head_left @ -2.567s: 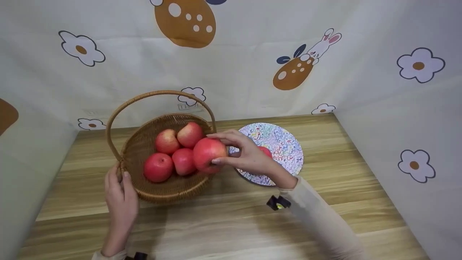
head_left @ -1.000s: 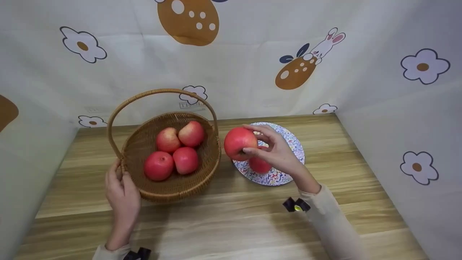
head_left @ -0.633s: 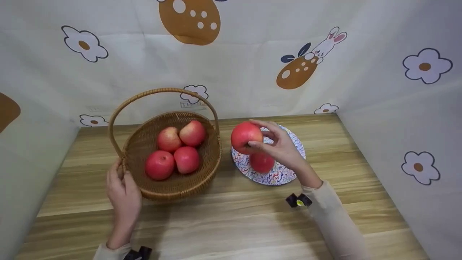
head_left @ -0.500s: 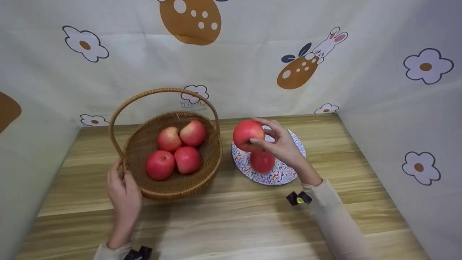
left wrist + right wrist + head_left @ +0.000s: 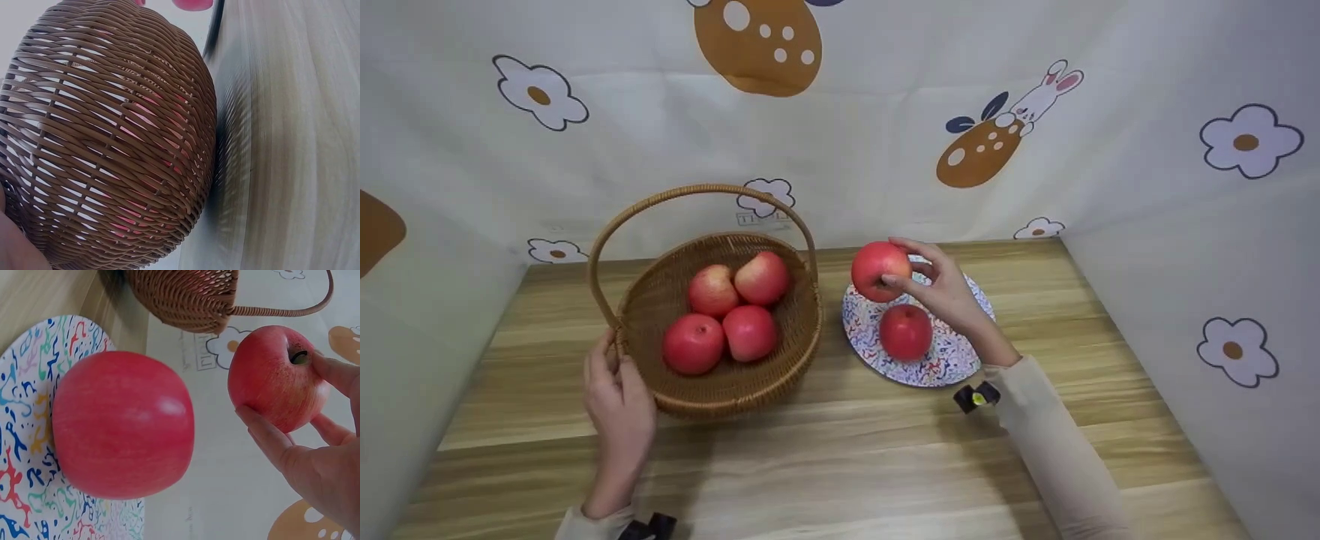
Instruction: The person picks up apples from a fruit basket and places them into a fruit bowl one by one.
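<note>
My right hand (image 5: pixel 949 292) pinches a red apple (image 5: pixel 879 270) between thumb and fingers, above the far left part of a round speckled plate (image 5: pixel 859 349). In the right wrist view the held apple (image 5: pixel 275 377) shows its stem, and the plate's surface lies apart from it. A second apple (image 5: pixel 906 332) rests on the plate, nearer the front. With its fingers at the left rim, below the handle's foot, my left hand (image 5: pixel 619 401) holds the wicker basket (image 5: pixel 720 397). Several apples (image 5: pixel 694 343) lie inside; through the weave of the basket (image 5: pixel 112 140) their red shows in the left wrist view.
The basket's tall arched handle (image 5: pixel 701 191) stands up at the back. A wooden table (image 5: pixel 810 465) carries everything, with a printed cloth (image 5: pixel 870 150) hanging behind it and at both sides. A narrow strip of table separates basket and plate.
My right hand has carried the apple out from over the basket, rightward to above the plate, then slightly farther back. My left hand stays on the basket's rim.
</note>
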Demonstrator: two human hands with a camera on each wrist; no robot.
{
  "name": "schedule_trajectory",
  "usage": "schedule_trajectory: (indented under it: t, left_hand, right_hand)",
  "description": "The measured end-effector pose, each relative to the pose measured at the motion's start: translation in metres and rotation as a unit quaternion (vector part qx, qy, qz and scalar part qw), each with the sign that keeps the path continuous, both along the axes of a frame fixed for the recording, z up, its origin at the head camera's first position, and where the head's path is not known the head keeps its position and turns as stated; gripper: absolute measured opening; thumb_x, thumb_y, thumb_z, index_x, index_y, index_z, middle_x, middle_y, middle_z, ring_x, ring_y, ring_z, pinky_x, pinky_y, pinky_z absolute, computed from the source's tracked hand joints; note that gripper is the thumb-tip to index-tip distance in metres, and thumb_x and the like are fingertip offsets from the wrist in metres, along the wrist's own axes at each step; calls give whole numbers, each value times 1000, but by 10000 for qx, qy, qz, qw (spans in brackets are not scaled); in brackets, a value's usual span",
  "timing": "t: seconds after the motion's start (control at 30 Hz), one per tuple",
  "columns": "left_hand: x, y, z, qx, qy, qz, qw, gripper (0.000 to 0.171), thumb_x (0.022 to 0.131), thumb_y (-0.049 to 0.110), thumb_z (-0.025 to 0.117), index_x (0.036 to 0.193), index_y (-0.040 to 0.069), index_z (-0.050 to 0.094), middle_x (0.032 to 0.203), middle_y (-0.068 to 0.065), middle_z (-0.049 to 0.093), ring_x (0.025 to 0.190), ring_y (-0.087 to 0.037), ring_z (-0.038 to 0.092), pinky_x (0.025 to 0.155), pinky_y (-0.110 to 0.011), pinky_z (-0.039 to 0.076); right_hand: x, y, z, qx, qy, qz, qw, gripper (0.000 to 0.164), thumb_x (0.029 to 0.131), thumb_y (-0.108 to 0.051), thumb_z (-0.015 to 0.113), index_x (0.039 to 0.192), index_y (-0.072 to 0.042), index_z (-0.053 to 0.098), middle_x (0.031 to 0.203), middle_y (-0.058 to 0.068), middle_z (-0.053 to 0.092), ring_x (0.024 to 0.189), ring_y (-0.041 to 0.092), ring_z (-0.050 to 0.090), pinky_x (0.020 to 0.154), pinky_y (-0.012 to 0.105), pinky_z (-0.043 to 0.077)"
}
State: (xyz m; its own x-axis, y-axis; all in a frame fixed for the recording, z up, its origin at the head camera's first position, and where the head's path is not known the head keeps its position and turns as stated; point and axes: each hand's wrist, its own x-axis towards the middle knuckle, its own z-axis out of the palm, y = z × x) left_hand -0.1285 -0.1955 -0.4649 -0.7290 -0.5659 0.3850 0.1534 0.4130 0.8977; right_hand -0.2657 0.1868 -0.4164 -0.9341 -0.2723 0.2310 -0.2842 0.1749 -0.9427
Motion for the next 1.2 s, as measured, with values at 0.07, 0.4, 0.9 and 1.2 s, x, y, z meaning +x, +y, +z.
schedule_trajectory:
  t: [0.07, 0.4, 0.9, 1.2]
  left_hand:
    - [0, 0, 0, -17, -22, -14, 10000, 46, 104, 1, 40, 146, -14, 50, 145, -31, 52, 128, -42, 54, 94, -14, 40]
    - [0, -1, -1, 3, -37, -41, 10000, 46, 104, 2, 40, 146, -14, 50, 144, -32, 52, 131, -43, 53, 97, -12, 39]
    - [0, -1, -1, 29, 8, -15, 10000, 45, 104, 1, 40, 145, -14, 51, 142, -32, 54, 131, -43, 54, 97, -11, 40]
    - [-1, 0, -2, 102, 144, -26, 9998, 46, 102, -2, 39, 145, -13, 51, 142, -30, 54, 128, -43, 54, 97, -11, 41]
  right_hand:
    - [-3, 1, -3, -6, -27, -33, 10000, 57, 94, -1, 76, 148, 3, 56, 148, 20, 53, 129, 37, 57, 97, 29, 56]
    - [-18, 6, -15, 84, -51, -117, 9999, 57, 94, -3, 76, 148, 3, 57, 147, 22, 54, 128, 39, 58, 95, 29, 56]
    - [-35, 10, -31, 327, -55, -227, 9992, 56, 95, -5, 76, 147, 4, 57, 144, 23, 56, 129, 37, 56, 99, 32, 54]
    - [-42, 12, -40, 528, -300, -231, 9979, 58, 95, -14, 77, 148, -1, 57, 138, 22, 57, 125, 38, 58, 98, 39, 55]
